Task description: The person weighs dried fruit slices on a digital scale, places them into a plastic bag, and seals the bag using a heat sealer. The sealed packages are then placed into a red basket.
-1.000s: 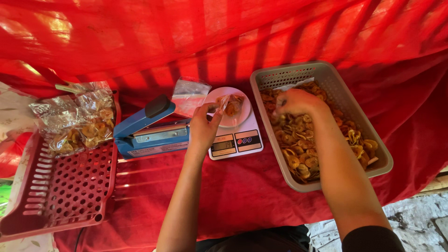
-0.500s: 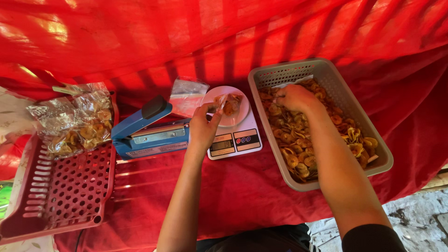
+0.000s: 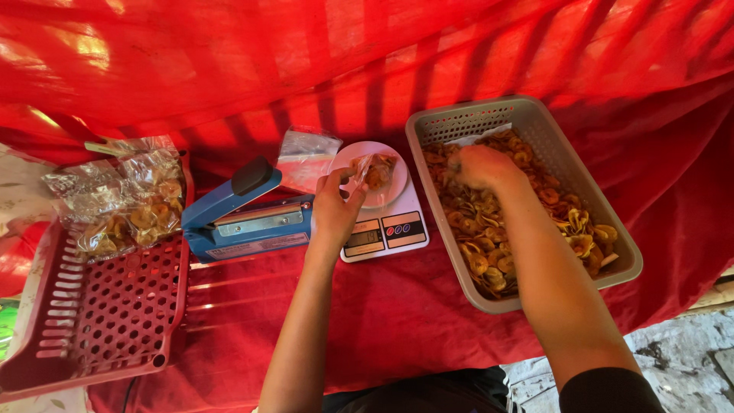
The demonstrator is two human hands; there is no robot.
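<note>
- Head view: the left hand (image 3: 335, 208) pinches the mouth of a small clear bag (image 3: 373, 170) that lies on the white kitchen scale (image 3: 382, 222); its fingers are closed on the plastic edge.
- To the right of the scale, the right hand (image 3: 482, 167) is down in the grey basket (image 3: 527, 199), fingers curled over the fried chips (image 3: 497, 237); I cannot tell if it holds any.
- To the left of the scale are the blue bag sealer (image 3: 245, 222) and a red basket (image 3: 99, 313) with filled bags (image 3: 122, 203).
- Risk, in my judgement: the bag mouth may slip from the pinch, so chips could spill on the scale plate.
- Compared with half a second ago, both hands are almost in the same place.
</note>
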